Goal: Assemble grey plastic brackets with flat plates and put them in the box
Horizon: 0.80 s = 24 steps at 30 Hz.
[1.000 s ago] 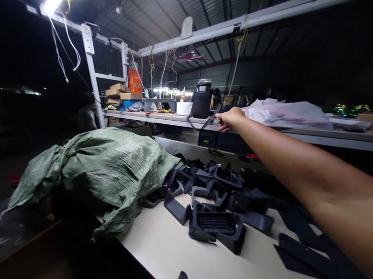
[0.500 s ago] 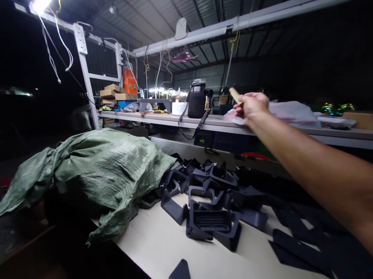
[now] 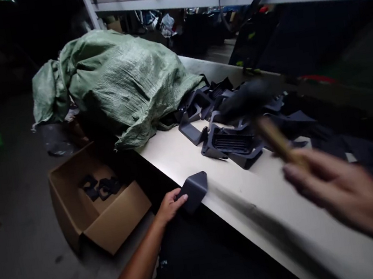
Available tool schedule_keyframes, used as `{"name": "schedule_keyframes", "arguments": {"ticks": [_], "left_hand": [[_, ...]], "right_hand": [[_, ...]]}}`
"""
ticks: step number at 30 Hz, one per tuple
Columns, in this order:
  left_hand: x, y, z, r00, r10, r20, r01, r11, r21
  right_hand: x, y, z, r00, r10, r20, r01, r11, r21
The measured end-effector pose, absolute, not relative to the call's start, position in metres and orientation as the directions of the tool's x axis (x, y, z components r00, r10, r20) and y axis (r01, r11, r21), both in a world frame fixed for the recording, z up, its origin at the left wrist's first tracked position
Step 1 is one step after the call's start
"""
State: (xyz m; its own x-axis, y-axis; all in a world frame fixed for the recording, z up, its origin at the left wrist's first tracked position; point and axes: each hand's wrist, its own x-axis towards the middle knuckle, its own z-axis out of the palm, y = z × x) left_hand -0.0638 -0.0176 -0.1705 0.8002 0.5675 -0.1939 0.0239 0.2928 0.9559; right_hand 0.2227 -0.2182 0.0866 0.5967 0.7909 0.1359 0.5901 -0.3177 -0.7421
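Head view, left hand (image 3: 173, 205) pinching black part (image 3: 195, 191), right hand (image 3: 348, 191) blurred, grip closed round tan-handled tool (image 3: 274, 137), its dark head (image 3: 246, 99) indistinct.

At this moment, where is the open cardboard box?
In the head view, the cardboard box is at left, below the green sack and beside the left hand.

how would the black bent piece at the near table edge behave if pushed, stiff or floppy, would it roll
The black bent piece is probably stiff, showing a crisp fold though held at one end. Its flat faces make rolling unlikely; its smooth-looking surface might slide.
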Motion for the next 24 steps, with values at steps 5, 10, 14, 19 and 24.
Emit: {"name": "schedule_keyframes", "arguments": {"ticks": [5,10,14,19,24], "left_hand": [[-0.057,-0.022,-0.167,0.766,0.619,-0.175,0.001,0.271,0.962],[-0.053,-0.019,-0.166,0.746,0.641,-0.178,0.012,0.254,0.967],[-0.052,-0.019,-0.169,0.728,0.662,-0.178,0.022,0.236,0.971],[-0.052,-0.017,-0.173,0.73,0.661,-0.175,0.032,0.222,0.975],[-0.05,-0.016,-0.17,0.718,0.679,-0.155,0.032,0.19,0.981]], "right_hand": [[0.164,-0.221,0.052,0.179,0.982,0.055,0.793,-0.111,-0.599],[0.172,-0.222,0.023,0.095,0.965,0.244,0.885,0.03,-0.465],[0.186,-0.224,0.014,0.062,0.993,0.106,0.943,-0.023,-0.332],[0.171,-0.228,0.04,0.136,0.925,0.356,0.917,0.018,-0.398],[0.169,-0.235,0.02,0.064,0.984,0.164,0.912,0.009,-0.411]]}}
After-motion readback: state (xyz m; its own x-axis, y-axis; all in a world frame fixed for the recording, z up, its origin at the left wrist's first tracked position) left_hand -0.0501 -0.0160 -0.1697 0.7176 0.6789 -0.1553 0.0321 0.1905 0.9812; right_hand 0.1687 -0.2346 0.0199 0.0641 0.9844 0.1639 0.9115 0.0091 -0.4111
